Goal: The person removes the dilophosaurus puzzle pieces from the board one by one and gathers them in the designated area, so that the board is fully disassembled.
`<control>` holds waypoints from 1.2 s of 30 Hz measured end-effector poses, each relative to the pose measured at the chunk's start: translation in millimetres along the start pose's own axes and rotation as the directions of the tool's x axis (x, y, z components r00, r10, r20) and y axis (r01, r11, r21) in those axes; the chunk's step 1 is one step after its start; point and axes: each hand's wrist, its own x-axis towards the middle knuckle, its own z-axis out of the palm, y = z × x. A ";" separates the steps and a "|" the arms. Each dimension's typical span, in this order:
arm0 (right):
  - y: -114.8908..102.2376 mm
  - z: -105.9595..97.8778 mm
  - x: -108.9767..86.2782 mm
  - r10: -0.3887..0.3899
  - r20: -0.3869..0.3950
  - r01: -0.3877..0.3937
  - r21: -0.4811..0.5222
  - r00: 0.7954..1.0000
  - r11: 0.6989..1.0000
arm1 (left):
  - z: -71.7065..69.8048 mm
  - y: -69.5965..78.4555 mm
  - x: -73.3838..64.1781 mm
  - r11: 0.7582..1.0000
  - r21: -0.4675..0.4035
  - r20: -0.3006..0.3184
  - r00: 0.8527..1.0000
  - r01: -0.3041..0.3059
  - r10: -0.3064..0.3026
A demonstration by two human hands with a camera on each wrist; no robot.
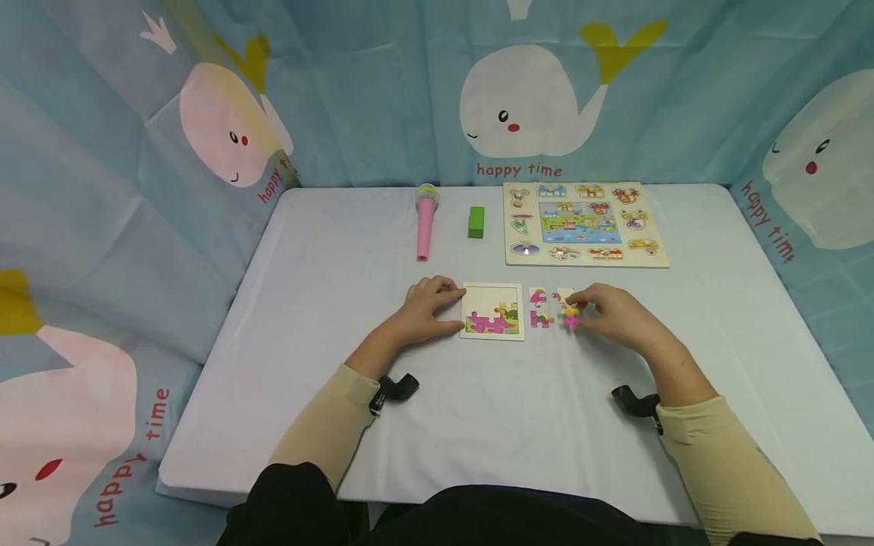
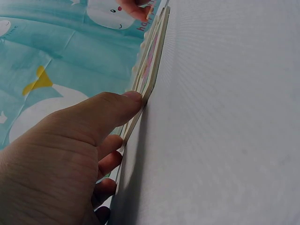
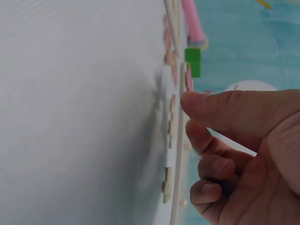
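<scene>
A small square jigsaw tray (image 1: 493,296) lies on the table, with pink, yellow and green pieces fitted along its bottom and right side. My left hand (image 1: 425,309) holds its left side, thumb at the lower corner and index finger at the upper one. In the left wrist view the thumb (image 2: 124,104) presses against the tray's edge. Between thumb and index finger, my right hand (image 1: 617,318) pinches a pink-and-yellow puzzle piece (image 1: 570,318), raised off the cloth in the right wrist view. Loose puzzle pieces (image 1: 542,319) lie just right of the tray, some partly hidden by the right hand.
Behind the tray stand a pink toy microphone (image 1: 425,224), a green block (image 1: 476,223) and a larger wooden peg puzzle board (image 1: 587,256). A white cloth (image 1: 478,425) covers the table, and a blue whale-print curtain (image 1: 382,91) hangs around it.
</scene>
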 end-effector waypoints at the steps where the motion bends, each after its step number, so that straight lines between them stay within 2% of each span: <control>1: 0.7 1.4 1.1 0.003 0.005 -0.003 0.000 1.000 1.000 | -0.1 0.0 -0.1 1.000 0.000 0.000 1.000 -0.001 0.001; 14: 4.4 11.2 7.3 0.048 0.031 -0.048 -0.019 0.998 0.999 | 2.0 -1.4 0.8 1.000 0.022 -0.005 1.000 0.000 0.000; 25: -3.9 4.8 7.0 -0.019 0.002 0.019 -0.027 1.000 0.999 | 2.1 -1.0 0.3 1.000 0.028 -0.002 1.000 0.006 -0.006; 31: -12.5 7.6 11.5 -0.046 -0.025 0.046 -0.010 0.999 0.999 | 1.6 -0.4 -0.1 1.000 0.021 0.000 1.000 0.006 -0.006; 36: -22.2 12.3 18.7 -0.055 -0.017 0.055 0.017 0.998 0.998 | 2.0 -0.4 0.1 1.000 0.022 0.000 1.000 0.005 -0.005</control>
